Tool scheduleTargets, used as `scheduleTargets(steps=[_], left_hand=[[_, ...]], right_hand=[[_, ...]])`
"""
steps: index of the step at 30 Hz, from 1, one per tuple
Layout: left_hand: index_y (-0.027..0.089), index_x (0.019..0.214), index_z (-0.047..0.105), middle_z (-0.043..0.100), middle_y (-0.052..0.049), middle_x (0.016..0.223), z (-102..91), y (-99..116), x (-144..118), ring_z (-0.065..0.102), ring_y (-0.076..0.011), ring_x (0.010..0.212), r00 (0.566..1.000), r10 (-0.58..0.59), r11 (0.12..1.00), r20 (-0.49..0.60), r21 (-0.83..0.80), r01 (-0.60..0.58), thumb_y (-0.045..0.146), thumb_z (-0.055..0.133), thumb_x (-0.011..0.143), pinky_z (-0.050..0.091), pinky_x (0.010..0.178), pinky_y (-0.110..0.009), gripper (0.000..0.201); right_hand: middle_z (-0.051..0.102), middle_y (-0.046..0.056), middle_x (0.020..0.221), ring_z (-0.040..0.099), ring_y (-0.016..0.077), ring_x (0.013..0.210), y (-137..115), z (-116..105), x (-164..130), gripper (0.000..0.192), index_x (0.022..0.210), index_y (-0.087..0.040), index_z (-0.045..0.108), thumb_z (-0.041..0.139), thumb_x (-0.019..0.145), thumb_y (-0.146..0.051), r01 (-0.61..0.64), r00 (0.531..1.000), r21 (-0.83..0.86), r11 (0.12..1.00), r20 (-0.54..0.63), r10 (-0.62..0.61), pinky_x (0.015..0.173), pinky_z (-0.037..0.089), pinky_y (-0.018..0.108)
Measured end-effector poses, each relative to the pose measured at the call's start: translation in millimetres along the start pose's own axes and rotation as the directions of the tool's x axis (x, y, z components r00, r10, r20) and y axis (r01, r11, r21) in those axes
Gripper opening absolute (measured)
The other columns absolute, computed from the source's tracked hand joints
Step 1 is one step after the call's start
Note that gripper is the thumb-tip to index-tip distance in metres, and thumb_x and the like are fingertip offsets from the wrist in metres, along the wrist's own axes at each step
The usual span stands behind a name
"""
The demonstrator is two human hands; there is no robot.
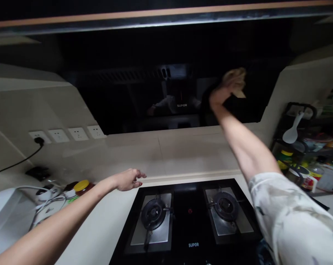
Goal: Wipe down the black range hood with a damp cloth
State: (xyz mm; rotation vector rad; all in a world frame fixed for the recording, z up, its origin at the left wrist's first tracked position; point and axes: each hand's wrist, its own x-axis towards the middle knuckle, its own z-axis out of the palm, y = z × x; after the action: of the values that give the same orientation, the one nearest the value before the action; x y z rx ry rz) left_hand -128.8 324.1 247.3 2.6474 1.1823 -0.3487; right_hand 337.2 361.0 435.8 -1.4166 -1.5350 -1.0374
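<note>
My right hand [222, 95] is raised against the right part of the black range hood [144, 103], closed on a tan cloth [235, 78]. The cloth is bunched and somewhat blurred, and it appears to lie on the hood's glossy front. My left hand [129, 179] hangs in the air near the back left corner of the gas stove [190, 221]. Its fingers are apart and slightly curled, with nothing in them. Parts of my arms reflect in the hood's dark panel.
Two burners, the left burner [153, 214] and right burner [225, 206], sit below the hood. A rack [286, 129] with a white ladle [292, 129] and bottles stands right. At left are a yellow-lidded jar [82, 187], a white appliance [9, 217] and a plugged-in cord [23, 161].
</note>
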Motion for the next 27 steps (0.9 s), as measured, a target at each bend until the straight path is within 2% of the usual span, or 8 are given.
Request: scheduleTargets(steps=[3, 8, 12, 16, 20, 24, 25, 27], left_hand=[[0.012, 0.143, 0.068, 0.075, -0.017, 0.132, -1.6, -8, -6, 0.076, -0.0291, 0.114, 0.999, -0.039, 0.999, 0.021, 0.013, 0.039, 0.037, 0.053, 0.089, 0.056, 0.101, -0.035, 0.062], [0.018, 0.143, 0.068, 0.076, -0.014, 0.131, -16.3, -11, 4, 0.075, -0.0298, 0.117, 0.999, -0.05, 0.999, -0.003, -0.001, 0.05, 0.044, 0.055, 0.086, 0.055, 0.104, -0.036, 0.064], [0.02, 0.141, 0.07, 0.077, -0.013, 0.127, -21.8, -8, 19, 0.076, -0.0314, 0.112, 0.999, -0.025, 0.999, 0.029, -0.034, 0.026, 0.052, 0.055, 0.083, 0.057, 0.101, -0.037, 0.067], [0.018, 0.14, 0.071, 0.077, -0.015, 0.129, -26.7, -1, 31, 0.075, -0.0318, 0.114, 0.998, -0.028, 0.999, 0.062, -0.019, 0.029, 0.053, 0.055, 0.081, 0.057, 0.101, -0.038, 0.07], [0.018, 0.141, 0.07, 0.076, -0.015, 0.13, -33.3, 9, 41, 0.075, -0.0313, 0.116, 0.997, -0.032, 0.999, 0.07, -0.004, 0.033, 0.055, 0.056, 0.082, 0.057, 0.101, -0.035, 0.071], [0.014, 0.143, 0.067, 0.076, -0.016, 0.13, -33.6, 23, 50, 0.075, -0.0305, 0.116, 0.996, -0.003, 1.0, 0.09, 0.009, 0.002, 0.052, 0.053, 0.084, 0.057, 0.102, -0.036, 0.071], [0.013, 0.144, 0.066, 0.075, -0.017, 0.131, -32.8, 27, 51, 0.075, -0.0304, 0.116, 0.996, 0.01, 1.0, 0.089, 0.008, -0.011, 0.051, 0.053, 0.085, 0.056, 0.103, -0.036, 0.071], [0.013, 0.144, 0.066, 0.075, -0.017, 0.132, -31.4, 35, 51, 0.075, -0.0302, 0.115, 0.996, 0.039, 0.999, 0.078, -0.004, -0.039, 0.05, 0.052, 0.086, 0.057, 0.102, -0.037, 0.07]], right_hand=[[0.037, 0.008, 0.169, 0.022, 0.0356, 0.161, -110, 42, -4, 0.056, 0.168, -0.02, 0.041, 0.026, 0.114, -0.024, -0.177, 0.984, -0.068, 0.982, 0.019, 0.179, 0.13, 0.028, 0.061], [0.028, -0.004, 0.174, 0.038, 0.0193, 0.154, -185, 46, 7, 0.065, 0.169, -0.027, 0.035, 0.025, 0.109, -0.003, 0.347, 0.878, 0.01, 0.938, 0.347, -0.329, 0.132, 0.028, 0.042], [0.015, -0.01, 0.176, 0.032, 0.0203, 0.159, -119, 14, 28, 0.071, 0.17, -0.037, 0.028, 0.019, 0.108, -0.004, 0.447, 0.837, -0.037, 0.894, 0.37, -0.403, 0.132, 0.027, 0.046], [0.014, -0.006, 0.177, 0.027, 0.0243, 0.161, -18, -15, 5, 0.076, 0.171, -0.037, 0.03, 0.023, 0.104, -0.002, 0.329, 0.895, -0.122, 0.936, 0.356, -0.268, 0.13, 0.029, 0.054], [0.021, 0.014, 0.175, 0.026, 0.0333, 0.16, 78, -37, -40, 0.071, 0.17, -0.023, 0.036, 0.037, 0.102, -0.004, -0.079, 0.973, -0.209, 0.975, 0.197, 0.121, 0.123, 0.034, 0.056], [0.033, 0.031, 0.165, 0.04, 0.0392, 0.152, 159, -64, -50, 0.063, 0.169, -0.006, 0.035, 0.038, 0.106, -0.012, -0.623, 0.782, -0.175, 0.763, -0.123, 0.611, 0.112, 0.044, 0.054], [0.039, 0.037, 0.158, 0.048, 0.0407, 0.145, 173, -71, -46, 0.06, 0.164, 0.003, 0.04, 0.033, 0.106, -0.012, -0.659, 0.752, -0.159, 0.735, -0.173, 0.637, 0.108, 0.046, 0.054], [0.053, 0.044, 0.138, 0.061, 0.0415, 0.13, 185, -83, -30, 0.064, 0.145, 0.018, 0.055, 0.016, 0.105, -0.013, -0.551, 0.829, -0.17, 0.817, -0.229, 0.511, 0.097, 0.05, 0.056]])
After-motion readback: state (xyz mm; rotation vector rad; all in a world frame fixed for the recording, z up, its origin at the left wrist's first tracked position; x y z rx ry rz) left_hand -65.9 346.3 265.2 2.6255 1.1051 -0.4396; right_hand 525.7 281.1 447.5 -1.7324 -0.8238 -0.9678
